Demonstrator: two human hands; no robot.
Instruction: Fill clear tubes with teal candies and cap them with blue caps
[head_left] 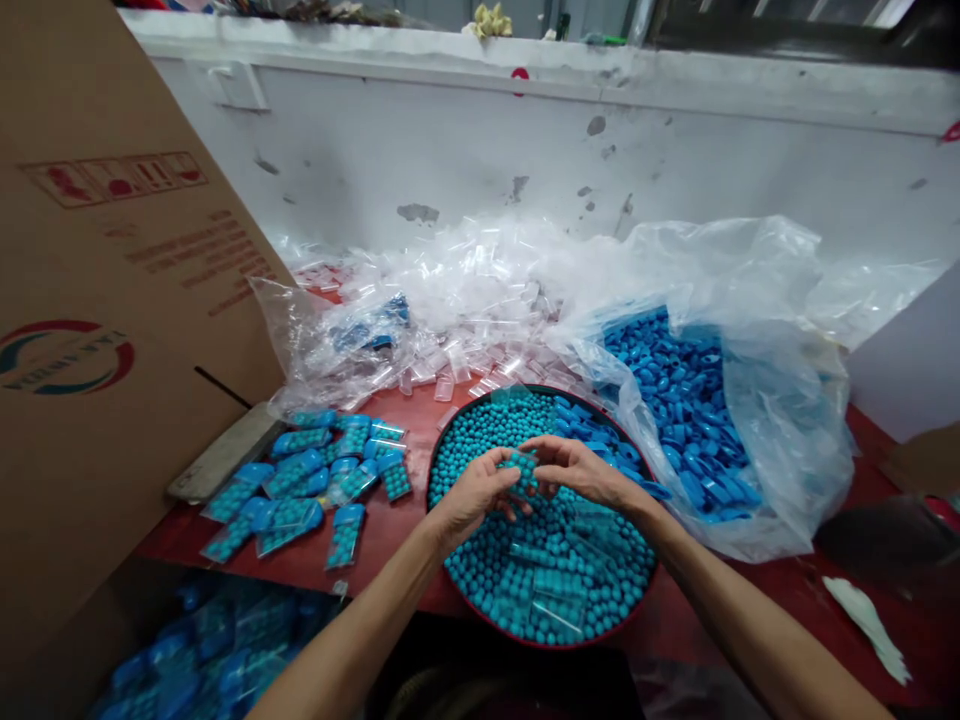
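Over a round dark tray (654,572) full of small teal balls (480,590), my two hands meet. My left hand (480,492) is closed around a small clear plastic case (520,472) with teal balls in it. From the other side, my right hand (576,468) pinches at the same case with its fingertips; whether a cap sits between those fingers I cannot make out. Several clear cases (559,600) lie among the balls in the near part of the tray. Blue caps (592,425) are heaped at the tray's far right edge.
Filled, blue-capped cases (296,470) lie on the red table (390,545) to the left, more (217,640) below its edge. Empty clear cases (450,365) spread behind the tray. An open plastic bag (780,440) of blue caps stands right; a cardboard box (135,260) rises left.
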